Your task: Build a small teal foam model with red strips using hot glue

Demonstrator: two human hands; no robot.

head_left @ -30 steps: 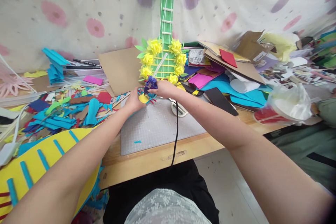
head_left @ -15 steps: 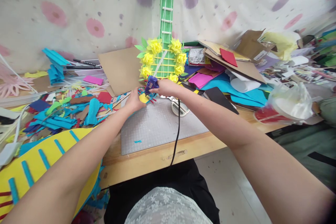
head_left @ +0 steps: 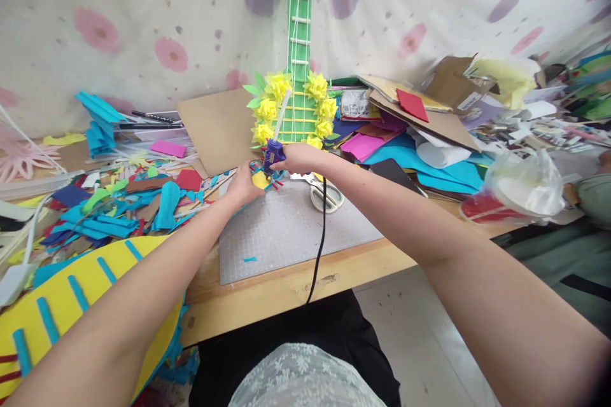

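Observation:
A purple glue gun (head_left: 273, 154) with a white glue stick rising from its back is gripped in my right hand (head_left: 298, 158). Its black cord (head_left: 321, 248) runs down over the table edge. My left hand (head_left: 245, 184) is closed on a small yellow paper craft piece (head_left: 260, 180) with blue and red bits around it, partly hidden by the fingers. The glue gun's nose is just above or against that piece; I cannot tell which. Beyond my hands, a green toy guitar (head_left: 300, 98) trimmed with yellow paper flowers stands upright against the curtain.
White-handled scissors (head_left: 329, 197) lie on the grey cutting mat (head_left: 286, 241). Colourful scraps (head_left: 100, 216) cover the left side, near a yellow panel with blue strips (head_left: 62, 305). Paper and cardboard (head_left: 424, 117) are heaped at right, beside a bagged red-and-white tub (head_left: 506, 197).
The glue gun has tilted slightly, its glue stick now more upright. Both hands keep their holds, and the whole view has shifted a little.

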